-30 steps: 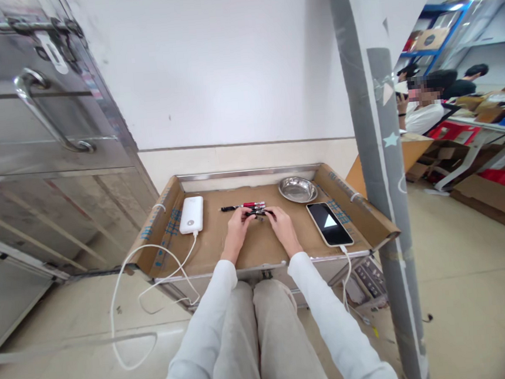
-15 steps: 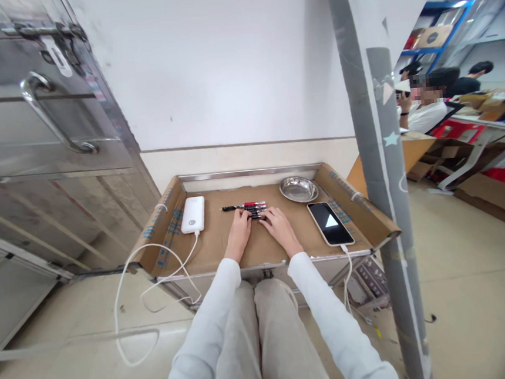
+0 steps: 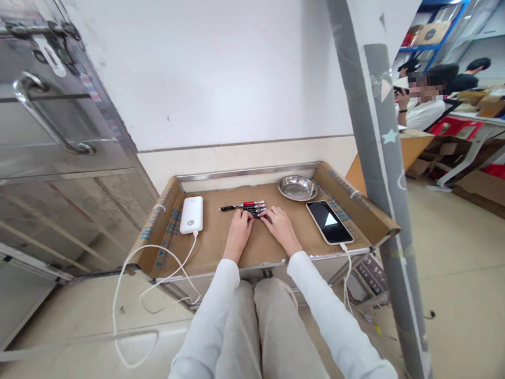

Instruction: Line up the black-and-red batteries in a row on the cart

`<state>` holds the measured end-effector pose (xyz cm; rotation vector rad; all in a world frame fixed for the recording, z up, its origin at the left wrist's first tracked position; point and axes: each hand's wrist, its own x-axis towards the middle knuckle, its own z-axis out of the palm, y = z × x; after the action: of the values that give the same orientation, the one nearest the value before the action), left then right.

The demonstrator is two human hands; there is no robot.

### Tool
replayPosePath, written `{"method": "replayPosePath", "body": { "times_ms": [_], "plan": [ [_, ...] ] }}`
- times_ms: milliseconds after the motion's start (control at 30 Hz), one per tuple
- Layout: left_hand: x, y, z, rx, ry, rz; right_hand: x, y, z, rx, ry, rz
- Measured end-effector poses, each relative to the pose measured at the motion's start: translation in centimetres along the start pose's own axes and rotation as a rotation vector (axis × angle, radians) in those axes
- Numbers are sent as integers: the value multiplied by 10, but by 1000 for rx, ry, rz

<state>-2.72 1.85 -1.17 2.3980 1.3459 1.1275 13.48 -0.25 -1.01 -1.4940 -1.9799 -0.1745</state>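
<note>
Several pens lie side by side on the brown cardboard lining [image 3: 216,249] of a small table. The farthest is a red pen [image 3: 252,203], and a black pen [image 3: 229,208] sticks out to its left. At the near side of this row, my left hand [image 3: 238,233] and my right hand [image 3: 281,227] have their fingers closed on the two ends of a dark pen [image 3: 256,217]. My fingertips cover parts of it and of the pens beside it.
A white power bank [image 3: 191,215] with a cable [image 3: 186,259] lies left. On the right are a round metal dish [image 3: 297,188] and a plugged-in phone [image 3: 329,222]. Cardboard flaps rise at both sides. A wrapped pole [image 3: 372,114] stands right; people sit beyond.
My fingers have shifted slightly around the near pen, the right fingertips drawing in a little. The view has moved slightly; the other things stay in place.
</note>
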Motion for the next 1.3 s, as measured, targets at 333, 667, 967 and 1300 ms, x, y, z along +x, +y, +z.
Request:
{"method": "replayPosePath", "body": {
  "times_ms": [333,667,967,1300],
  "plan": [
    [4,-3,0,447,180,-267,0,-7,-5,66,-13,53],
    [9,-8,-9,528,150,-469,0,-5,-5,119,4,55],
    [0,3,-17,-174,4,96,2,-12,-14,328,42,-13],
    [-1,9,-20,-238,195,148,1,-3,0,490,-13,-17]
  ]
}}
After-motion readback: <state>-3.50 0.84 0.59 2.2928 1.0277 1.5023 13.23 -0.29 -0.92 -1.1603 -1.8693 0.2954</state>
